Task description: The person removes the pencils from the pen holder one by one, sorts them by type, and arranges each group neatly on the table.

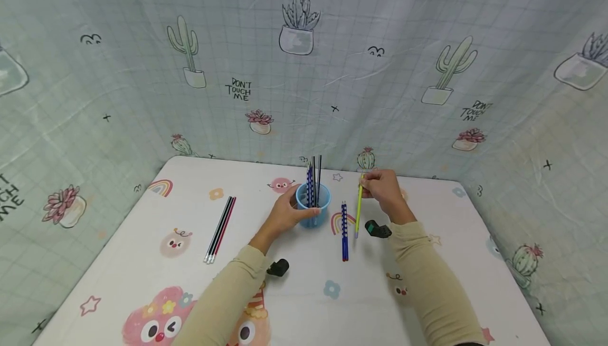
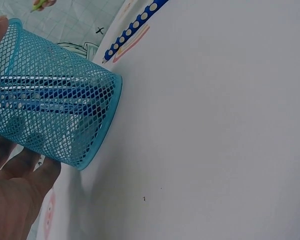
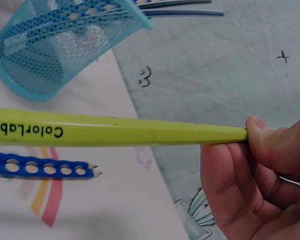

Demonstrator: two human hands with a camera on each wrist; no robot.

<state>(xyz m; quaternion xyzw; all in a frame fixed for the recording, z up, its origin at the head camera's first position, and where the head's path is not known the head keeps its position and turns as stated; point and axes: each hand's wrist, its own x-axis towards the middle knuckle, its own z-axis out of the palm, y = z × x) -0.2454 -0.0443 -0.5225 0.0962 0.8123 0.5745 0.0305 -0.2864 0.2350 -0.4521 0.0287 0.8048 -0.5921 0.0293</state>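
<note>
My left hand [image 1: 286,212] grips a light blue mesh pencil cup [image 1: 321,218], thumb on the near side. Inside it stand dark pencils and blue dotted pencils [image 1: 310,185], their upper ends above the rim. In the left wrist view the cup's mesh wall [image 2: 55,130] shows the pencils through it, with fingers along its side. My right hand [image 1: 383,190] pinches a yellow-green pencil [image 1: 359,206] by its upper end, its lower end pointing down at the table. The lettering "ColorLab." reads upside down on this pencil [image 3: 110,128] in the right wrist view.
Between cup and right hand, blue dotted pencils [image 1: 344,235] lie side by side on the white printed table [image 1: 304,304]. Black and red pencils [image 1: 221,230] lie together at the left. A cactus-print cloth [image 1: 332,82] rises behind the table's far edge.
</note>
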